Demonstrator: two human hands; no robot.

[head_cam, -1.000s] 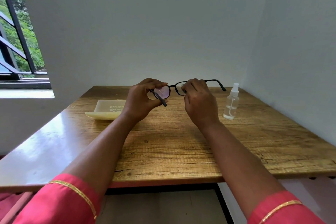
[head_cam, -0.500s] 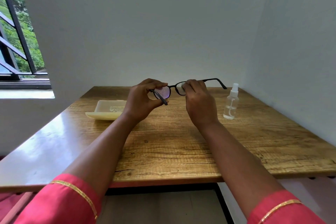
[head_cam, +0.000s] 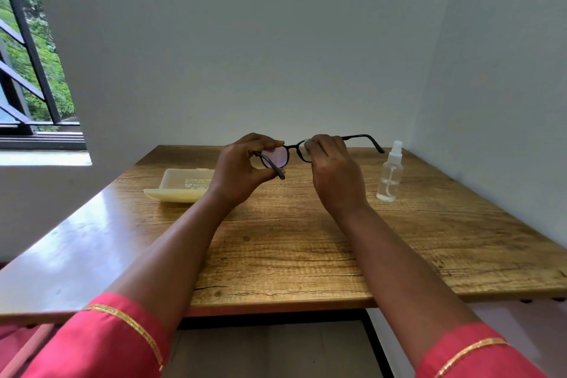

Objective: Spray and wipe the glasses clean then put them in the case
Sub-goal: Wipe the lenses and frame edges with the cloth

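Glasses (head_cam: 287, 154), black-framed, held above table (head_cam: 306, 242): left hand (head_cam: 242, 169) pinches one lens rim; right hand (head_cam: 333, 172) curls over the other, apparently with a pale cloth (head_cam: 306, 144). Case (head_cam: 181, 186) left, spray bottle (head_cam: 389, 176) right.

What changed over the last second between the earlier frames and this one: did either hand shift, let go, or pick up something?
Barely anything. The right hand crept slightly up the right lens of the black-framed glasses, rubbing it with a small pale cloth. The left hand still pinches the left lens rim. Nothing was let go or picked up. The cream glasses case and clear spray bottle stayed put on the wooden table.
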